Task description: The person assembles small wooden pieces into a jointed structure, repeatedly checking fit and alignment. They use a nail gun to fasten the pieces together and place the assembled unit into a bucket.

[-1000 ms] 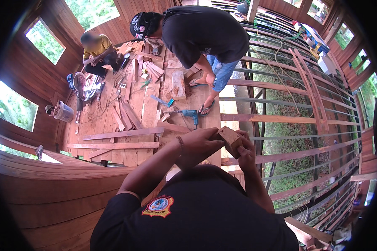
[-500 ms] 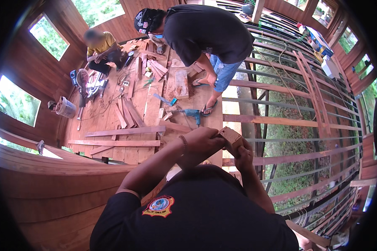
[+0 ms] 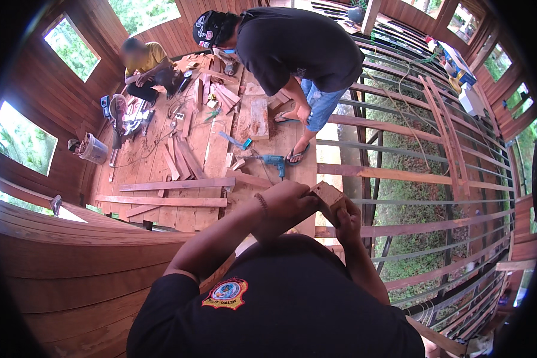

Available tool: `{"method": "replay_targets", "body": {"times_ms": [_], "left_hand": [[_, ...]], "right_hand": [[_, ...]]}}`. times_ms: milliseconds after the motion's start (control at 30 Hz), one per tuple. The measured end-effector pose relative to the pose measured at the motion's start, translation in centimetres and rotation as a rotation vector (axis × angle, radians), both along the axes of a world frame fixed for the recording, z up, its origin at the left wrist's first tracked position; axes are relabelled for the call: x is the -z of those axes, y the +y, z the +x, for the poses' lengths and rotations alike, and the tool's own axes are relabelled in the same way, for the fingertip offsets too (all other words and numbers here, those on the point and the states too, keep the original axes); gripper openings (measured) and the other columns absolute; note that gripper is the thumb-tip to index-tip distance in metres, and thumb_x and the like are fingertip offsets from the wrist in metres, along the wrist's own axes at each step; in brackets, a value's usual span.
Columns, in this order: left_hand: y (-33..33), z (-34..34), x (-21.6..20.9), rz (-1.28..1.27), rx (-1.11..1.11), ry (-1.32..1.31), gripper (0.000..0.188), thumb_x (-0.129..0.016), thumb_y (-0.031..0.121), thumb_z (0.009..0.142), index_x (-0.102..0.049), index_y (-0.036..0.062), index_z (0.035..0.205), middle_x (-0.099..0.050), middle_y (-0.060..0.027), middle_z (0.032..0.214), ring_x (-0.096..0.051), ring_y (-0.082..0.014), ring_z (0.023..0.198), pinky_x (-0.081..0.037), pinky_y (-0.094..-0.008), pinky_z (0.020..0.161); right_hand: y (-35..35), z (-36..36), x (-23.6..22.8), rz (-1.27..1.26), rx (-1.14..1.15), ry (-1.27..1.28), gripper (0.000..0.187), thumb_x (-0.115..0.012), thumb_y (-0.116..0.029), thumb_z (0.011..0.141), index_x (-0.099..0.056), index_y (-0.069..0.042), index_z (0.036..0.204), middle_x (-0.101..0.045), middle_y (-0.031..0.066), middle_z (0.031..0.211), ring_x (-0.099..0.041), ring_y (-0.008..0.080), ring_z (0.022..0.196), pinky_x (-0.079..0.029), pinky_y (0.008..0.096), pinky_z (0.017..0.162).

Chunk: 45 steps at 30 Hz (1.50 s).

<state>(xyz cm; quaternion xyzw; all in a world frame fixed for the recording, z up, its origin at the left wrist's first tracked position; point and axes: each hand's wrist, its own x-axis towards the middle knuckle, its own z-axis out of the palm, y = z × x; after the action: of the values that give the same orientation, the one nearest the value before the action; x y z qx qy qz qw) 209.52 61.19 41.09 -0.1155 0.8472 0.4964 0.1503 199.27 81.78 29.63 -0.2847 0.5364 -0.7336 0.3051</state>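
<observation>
Both my hands grip a short, squared wooden block (image 3: 327,194), held up in front of my chest with its end face tilted upward. My left hand (image 3: 288,203) is closed at the block's left side, a beaded bracelet on that wrist. Around the block's right side wrap the fingers of my right hand (image 3: 346,221). A small dark spot shows on the block's upper end. Just beyond my hands a teal power drill (image 3: 273,161) lies on the plank floor.
A person in a dark shirt (image 3: 298,48) bends over close ahead; another in yellow (image 3: 146,68) squats at far left. Loose boards (image 3: 179,185), a bucket (image 3: 93,149) and a saw (image 3: 138,118) lie about the floor. On the right, open floor joists (image 3: 400,171) show ground below.
The view has shifted very slightly. My hands hold the block in nearly the same pose, and the people ahead stay in place.
</observation>
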Motion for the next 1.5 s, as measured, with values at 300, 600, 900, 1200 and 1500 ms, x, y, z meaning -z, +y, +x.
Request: {"method": "replay_targets", "body": {"times_ms": [300, 600, 900, 1200, 1500], "left_hand": [[-1.4, 0.5, 2.2, 0.045, 0.151, 0.211, 0.029, -0.055, 0.026, 0.1, -0.061, -0.0029, 0.1, -0.067, -0.0233, 0.087, -0.067, -0.0401, 0.087, -0.051, -0.044, 0.076], [-0.6, 3.2, 3.6, 0.022, 0.039, 0.437, 0.018, -0.062, 0.013, 0.092, -0.06, 0.0021, 0.106, -0.069, -0.0204, 0.091, -0.068, -0.0399, 0.087, -0.053, -0.0441, 0.075], [0.2, 4.7, 2.8, -0.051, -0.011, 0.419, 0.028, -0.063, 0.012, 0.091, -0.052, 0.0014, 0.115, -0.066, -0.0248, 0.099, -0.065, -0.0445, 0.095, -0.052, -0.0475, 0.078], [0.5, 4.8, 2.7, -0.016, -0.036, 0.333, 0.026, -0.062, 0.01, 0.092, -0.051, 0.0003, 0.114, -0.066, -0.0255, 0.098, -0.064, -0.0457, 0.095, -0.051, -0.0477, 0.077], [-0.5, 2.2, 5.8, 0.132, -0.135, 0.275, 0.031, -0.063, 0.018, 0.093, -0.054, -0.0007, 0.116, -0.066, -0.0234, 0.099, -0.067, -0.0363, 0.092, -0.051, -0.0432, 0.08]], "right_hand": [[-0.2, 0.6, -5.6, 0.019, 0.018, 0.468, 0.065, -0.074, -0.029, 0.083, -0.055, 0.005, 0.136, -0.06, 0.0215, 0.132, -0.059, 0.0319, 0.124, -0.045, 0.0411, 0.106], [-0.7, 2.0, -8.0, -0.004, -0.029, 0.521, 0.068, -0.087, -0.007, 0.068, -0.055, -0.002, 0.128, -0.058, 0.0209, 0.133, -0.06, 0.033, 0.123, -0.049, 0.0404, 0.104], [-0.9, 2.4, -7.5, -0.024, -0.032, 0.498, 0.065, -0.087, -0.009, 0.068, -0.06, -0.002, 0.127, -0.058, 0.0209, 0.132, -0.059, 0.0321, 0.123, -0.051, 0.0399, 0.103], [-1.0, 2.2, -7.2, 0.003, -0.074, 0.455, 0.064, -0.085, -0.024, 0.075, -0.058, 0.004, 0.126, -0.057, 0.0215, 0.131, -0.057, 0.03, 0.124, -0.045, 0.0399, 0.107], [-2.6, 0.0, -3.6, 0.021, -0.063, 0.163, 0.061, -0.079, -0.021, 0.077, -0.058, 0.003, 0.129, -0.059, 0.0161, 0.131, -0.058, 0.0251, 0.121, -0.046, 0.0374, 0.104]]}}
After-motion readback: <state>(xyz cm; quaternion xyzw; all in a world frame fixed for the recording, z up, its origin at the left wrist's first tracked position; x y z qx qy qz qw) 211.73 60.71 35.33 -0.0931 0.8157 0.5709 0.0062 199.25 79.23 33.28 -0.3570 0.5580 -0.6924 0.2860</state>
